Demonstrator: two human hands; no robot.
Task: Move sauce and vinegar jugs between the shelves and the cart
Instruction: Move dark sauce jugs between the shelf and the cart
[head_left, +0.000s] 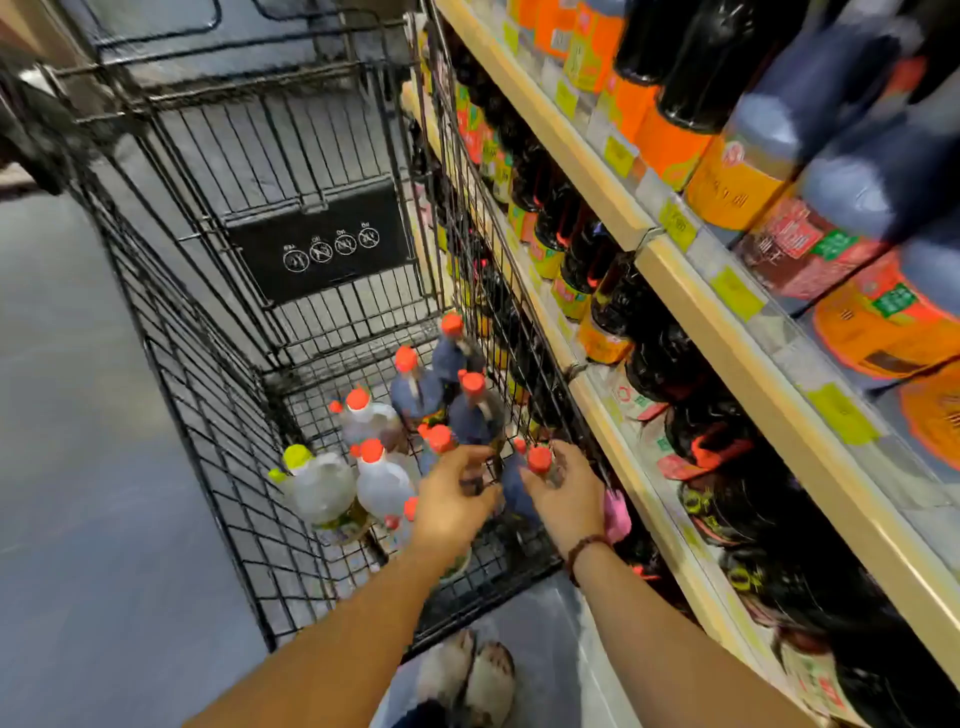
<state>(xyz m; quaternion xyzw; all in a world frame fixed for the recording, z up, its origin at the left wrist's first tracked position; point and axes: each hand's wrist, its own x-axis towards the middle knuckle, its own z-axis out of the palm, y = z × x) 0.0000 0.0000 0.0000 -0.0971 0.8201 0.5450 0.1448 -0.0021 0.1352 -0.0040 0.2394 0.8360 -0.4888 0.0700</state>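
Reaching into: the cart (218, 467), both my arms stretched down over its near end.
Right hand: my right hand (563, 493) is cupped around the neck of a dark jug (517, 493) with a red cap (539, 458); fingers curled on it, though motion blur keeps me from telling how firm the grip is.
Left hand: my left hand (452, 499) sits just beside the right one, fingers spread apart and bent, their tips at the same dark jug; I cannot tell whether they press on it.
Wrist: a beaded bracelet (584, 551) circles my right wrist, and something pink (617, 514) shows just behind that hand.
Jugs in cart: more dark jugs with red caps (470, 410) stand upright along the cart's right side; pale, clear jugs with red caps (379, 478) stand to their left, touching each other.
Odd one: a clear jug with a yellow-green cap (317, 483) stands furthest left, near the cart's left wall.
Cart back: a black panel with round symbols (324, 244) hangs on the far end.
Shelves: the shelves (701, 306) run along my right, close against the cart, packed with dark bottles with orange labels (670, 140).
Below: my feet in pale sandals (467, 680) on the grey floor (78, 467).
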